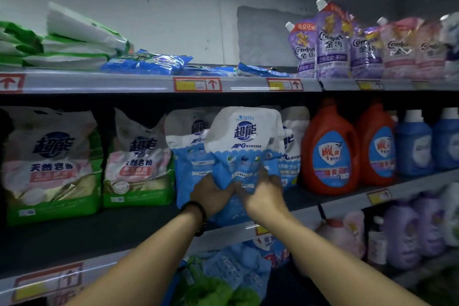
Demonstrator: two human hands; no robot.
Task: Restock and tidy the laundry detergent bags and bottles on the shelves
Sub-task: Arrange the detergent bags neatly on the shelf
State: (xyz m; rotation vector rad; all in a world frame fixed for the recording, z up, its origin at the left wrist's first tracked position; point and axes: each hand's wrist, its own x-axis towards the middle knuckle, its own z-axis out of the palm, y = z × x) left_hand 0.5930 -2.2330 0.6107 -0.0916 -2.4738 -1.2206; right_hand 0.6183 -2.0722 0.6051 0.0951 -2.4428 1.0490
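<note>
Blue-and-white detergent bag upright between outstretched left hand and right hand, fingers of both clamped around its lower part.

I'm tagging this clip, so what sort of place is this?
Probably a shop's laundry aisle: price tags on the shelf edge, rows of detergent bottles, and both hands holding a blue bag.

Single head view faces the shelves close up, angled slightly upward.

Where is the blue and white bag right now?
The blue-and-white bag is mid-frame at the middle shelf, held by both hands, with red bottles to its right.
</note>
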